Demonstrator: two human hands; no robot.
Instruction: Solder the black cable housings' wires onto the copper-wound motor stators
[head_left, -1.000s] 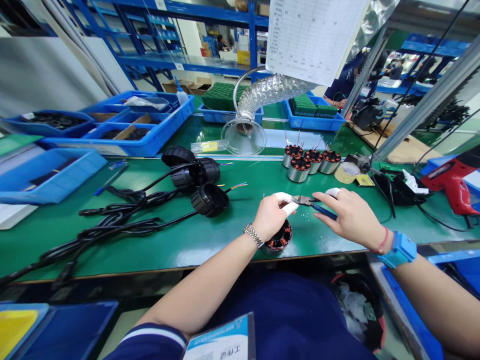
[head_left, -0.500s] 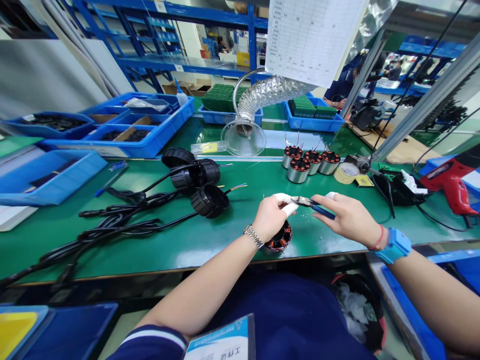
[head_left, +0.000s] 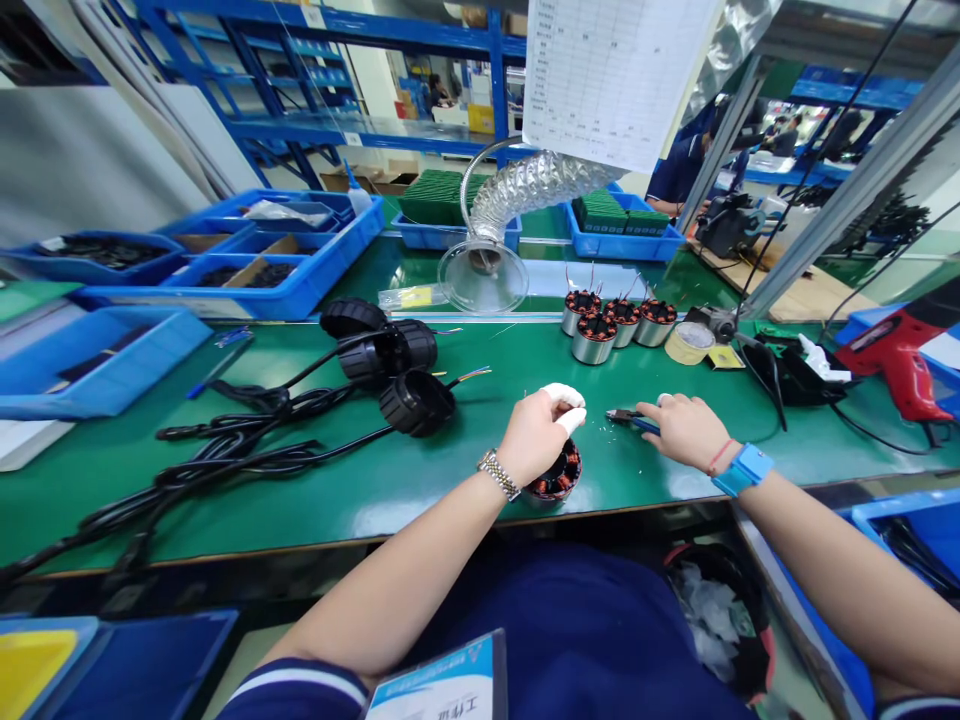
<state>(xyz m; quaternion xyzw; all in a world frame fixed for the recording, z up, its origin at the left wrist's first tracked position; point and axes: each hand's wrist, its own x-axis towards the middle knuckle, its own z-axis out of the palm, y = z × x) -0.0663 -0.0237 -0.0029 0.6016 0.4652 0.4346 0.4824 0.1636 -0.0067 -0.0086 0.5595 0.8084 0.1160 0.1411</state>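
Note:
My left hand [head_left: 541, 428], with white covers on its fingertips, is closed in a pinch just above a motor stator [head_left: 556, 478] with copper windings. What its fingertips hold is too small to make out. The hand and wrist hide part of that stator, which sits near the bench's front edge. To the right, my right hand [head_left: 686, 428] is low over the green bench, its fingers round the blue handles of a pair of wire cutters [head_left: 628, 418]. The cutters' jaws lie at the bench surface, pointing left, among small white scraps.
Several wound stators [head_left: 596, 338] stand behind my hands, beside a tape roll [head_left: 688, 342]. Black cables with round housings [head_left: 417, 402] lie left. A clear extraction hood [head_left: 484, 278] hangs over the bench. Blue bins [head_left: 262, 285] line the back left; a red power tool [head_left: 904, 360] lies right.
My right hand has moved the wire cutters away from my left fingertips, down to the bench on the right. My left hand stays pinched above the stator.

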